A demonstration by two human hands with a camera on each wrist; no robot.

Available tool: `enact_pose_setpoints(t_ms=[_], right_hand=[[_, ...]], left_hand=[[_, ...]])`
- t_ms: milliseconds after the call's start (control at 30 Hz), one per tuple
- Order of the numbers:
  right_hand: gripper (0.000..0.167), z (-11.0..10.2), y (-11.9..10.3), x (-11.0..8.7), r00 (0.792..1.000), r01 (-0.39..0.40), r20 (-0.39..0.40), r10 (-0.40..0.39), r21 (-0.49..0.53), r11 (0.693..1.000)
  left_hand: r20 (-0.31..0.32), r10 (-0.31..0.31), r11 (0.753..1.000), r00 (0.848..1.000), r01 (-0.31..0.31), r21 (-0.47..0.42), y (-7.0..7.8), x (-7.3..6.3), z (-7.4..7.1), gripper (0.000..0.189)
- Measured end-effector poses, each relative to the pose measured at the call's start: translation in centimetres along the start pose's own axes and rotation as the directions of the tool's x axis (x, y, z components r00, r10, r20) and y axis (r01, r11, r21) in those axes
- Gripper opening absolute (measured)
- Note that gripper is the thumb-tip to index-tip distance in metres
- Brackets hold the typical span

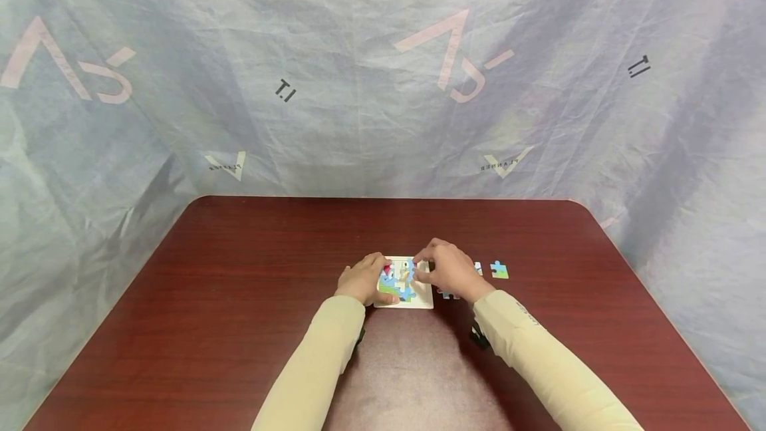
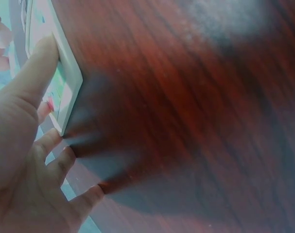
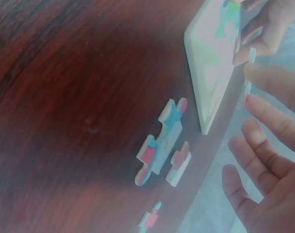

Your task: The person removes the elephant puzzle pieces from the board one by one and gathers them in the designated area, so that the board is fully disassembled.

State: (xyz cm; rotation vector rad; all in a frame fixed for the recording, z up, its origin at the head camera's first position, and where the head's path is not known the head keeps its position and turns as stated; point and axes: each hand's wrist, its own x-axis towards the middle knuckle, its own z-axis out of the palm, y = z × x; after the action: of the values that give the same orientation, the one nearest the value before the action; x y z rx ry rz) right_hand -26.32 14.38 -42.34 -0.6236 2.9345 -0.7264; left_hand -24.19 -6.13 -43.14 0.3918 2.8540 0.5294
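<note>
A shallow white jigsaw tray (image 1: 423, 299) lies flat on the table, partly filled with blue, green and red puzzle pieces. My left hand (image 1: 362, 281) rests over its left side, the thumb laid on the tray near the front edge. In the left wrist view the other fingers (image 2: 64, 158) spread out, some reaching down to the tabletop. Above the tray's right side, my right hand (image 1: 450, 270) pinches a thin puzzle piece (image 3: 251, 56) between thumb and index finger. Its other fingers are loosely bent. In the right wrist view the piece appears edge-on, its picture hidden.
Loose puzzle pieces lie right of the tray: a blue and green one (image 1: 499, 270), one (image 1: 478, 268) beside the right hand, and more (image 1: 447, 295) near the right wrist. The dark red wooden table (image 1: 251, 265) ends at a grey cloth backdrop (image 1: 359, 118).
</note>
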Motion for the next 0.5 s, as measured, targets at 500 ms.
enact_pose_setpoints(t_ms=[500], right_hand=[[0.028, -1.7, 0.8, -1.4, 0.999, 0.034, -0.011, -0.034, 0.035, 0.999]], left_hand=[[-0.010, 0.017, 1.000, 1.000, -0.017, -0.010, 0.0, -0.1, 0.0, 0.070]])
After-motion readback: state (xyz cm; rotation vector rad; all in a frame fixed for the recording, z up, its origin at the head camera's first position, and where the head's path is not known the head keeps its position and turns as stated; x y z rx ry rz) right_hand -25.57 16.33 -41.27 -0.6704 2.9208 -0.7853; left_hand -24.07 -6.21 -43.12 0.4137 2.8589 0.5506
